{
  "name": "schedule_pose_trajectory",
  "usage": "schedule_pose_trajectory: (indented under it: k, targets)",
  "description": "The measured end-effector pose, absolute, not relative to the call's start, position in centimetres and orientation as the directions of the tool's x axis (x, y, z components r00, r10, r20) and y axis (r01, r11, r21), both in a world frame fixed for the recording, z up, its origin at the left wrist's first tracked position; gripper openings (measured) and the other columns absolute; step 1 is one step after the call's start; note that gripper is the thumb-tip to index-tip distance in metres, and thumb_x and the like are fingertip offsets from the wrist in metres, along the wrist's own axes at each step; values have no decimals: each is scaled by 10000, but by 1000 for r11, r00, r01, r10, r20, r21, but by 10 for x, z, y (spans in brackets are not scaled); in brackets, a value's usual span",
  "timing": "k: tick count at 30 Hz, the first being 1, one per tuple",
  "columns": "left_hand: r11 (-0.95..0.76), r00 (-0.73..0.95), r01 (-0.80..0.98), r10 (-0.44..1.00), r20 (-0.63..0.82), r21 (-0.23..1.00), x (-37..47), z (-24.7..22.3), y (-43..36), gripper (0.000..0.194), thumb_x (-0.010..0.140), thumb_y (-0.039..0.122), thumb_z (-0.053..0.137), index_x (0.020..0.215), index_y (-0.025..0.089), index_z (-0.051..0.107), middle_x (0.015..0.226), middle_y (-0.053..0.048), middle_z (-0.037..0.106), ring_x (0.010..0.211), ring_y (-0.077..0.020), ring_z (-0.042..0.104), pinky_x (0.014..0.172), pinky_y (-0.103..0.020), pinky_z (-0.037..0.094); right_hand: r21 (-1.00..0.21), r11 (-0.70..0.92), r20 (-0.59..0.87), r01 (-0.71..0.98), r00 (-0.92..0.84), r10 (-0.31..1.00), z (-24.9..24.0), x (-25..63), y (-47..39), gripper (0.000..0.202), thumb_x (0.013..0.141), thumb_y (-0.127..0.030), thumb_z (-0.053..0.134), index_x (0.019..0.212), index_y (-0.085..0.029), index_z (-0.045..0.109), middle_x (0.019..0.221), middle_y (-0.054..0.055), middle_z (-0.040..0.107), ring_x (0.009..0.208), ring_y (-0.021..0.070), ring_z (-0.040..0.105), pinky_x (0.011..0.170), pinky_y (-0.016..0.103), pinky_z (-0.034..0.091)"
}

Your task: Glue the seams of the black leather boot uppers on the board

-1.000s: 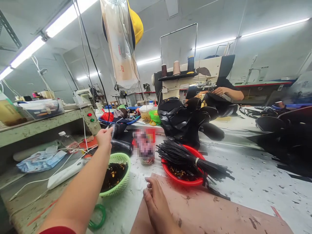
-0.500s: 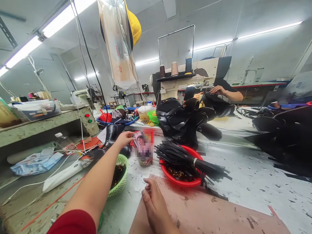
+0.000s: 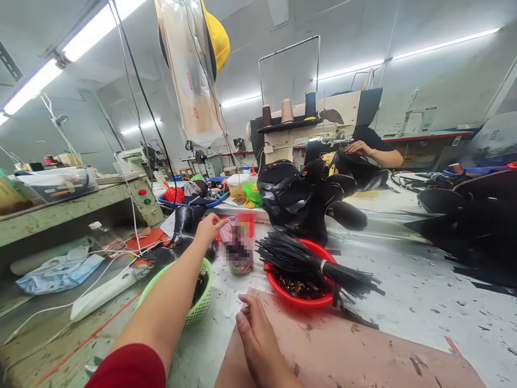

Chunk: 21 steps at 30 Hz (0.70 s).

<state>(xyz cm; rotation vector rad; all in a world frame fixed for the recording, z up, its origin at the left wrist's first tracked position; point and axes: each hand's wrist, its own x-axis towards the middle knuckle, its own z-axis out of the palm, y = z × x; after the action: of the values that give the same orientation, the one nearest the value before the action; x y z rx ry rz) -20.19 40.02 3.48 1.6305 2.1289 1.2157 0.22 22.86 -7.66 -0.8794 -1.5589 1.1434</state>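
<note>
My left hand (image 3: 210, 227) reaches forward, its fingers pinched at the upper left edge of a phone (image 3: 231, 229) whose screen is partly blurred out. The phone leans on a clear jar (image 3: 241, 267) with reddish contents. Below my left forearm sits a green mesh basket (image 3: 202, 308) with dark pieces inside. My right hand (image 3: 256, 334) rests over a pinkish board (image 3: 343, 350), fingers apart and slightly curled, holding nothing. Beyond it a red bowl (image 3: 301, 305) holds small dark and gold pieces, with a tied bundle of black strips (image 3: 291, 258) lying across it.
Black shoe parts (image 3: 283, 194) pile up behind the bowl. Across the table, a person's hand (image 3: 359, 148) works at a sewing machine (image 3: 283, 143). More black pieces (image 3: 476, 231) lie right; a white power strip (image 3: 103, 293) with cables lies left.
The picture on the phone's screen has changed. My left hand has shifted slightly along the phone's top edge. My right hand has barely moved.
</note>
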Motion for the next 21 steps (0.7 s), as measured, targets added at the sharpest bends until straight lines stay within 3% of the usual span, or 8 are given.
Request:
schedule_pose_trajectory:
  k: [5, 10, 14, 21]
  targets:
    - [54, -475, 640, 812, 339, 767, -213, 51, 400, 247, 879, 336, 492, 984, 121, 554, 894, -41, 596, 731, -138, 589, 648, -308, 513, -961, 276, 265, 4, -265, 927, -77, 2, 229, 405, 866, -497, 358, 1120, -221, 512, 961, 58, 567, 883, 181, 568, 796, 294, 468]
    - [89, -495, 679, 788, 365, 728, -227, 58, 385, 269, 880, 365, 482, 964, 121, 559, 858, -32, 594, 692, -132, 583, 616, -293, 509, -959, 282, 275, -4, -242, 930, -76, 3, 229, 363, 865, -463, 389, 1103, -227, 528, 918, 44, 579, 849, 177, 572, 764, 286, 475]
    - [56, -361, 790, 847, 390, 611, -223, 48, 380, 238, 863, 347, 515, 910, 124, 583, 872, -29, 605, 751, -152, 591, 684, -325, 508, -956, 293, 288, -10, -222, 931, -77, 2, 229, 351, 864, -452, 402, 1099, -228, 535, 906, 40, 585, 835, 174, 579, 753, 280, 478]
    - [-143, -56, 905, 893, 446, 400, -207, 33, 376, 290, 816, 183, 559, 1104, 153, 545, 1178, -85, 544, 1056, -221, 529, 910, -438, 437, -956, 294, 287, -1, -227, 931, -78, 2, 230, 372, 862, -470, 392, 1102, -224, 532, 902, 43, 580, 834, 176, 576, 758, 281, 475]
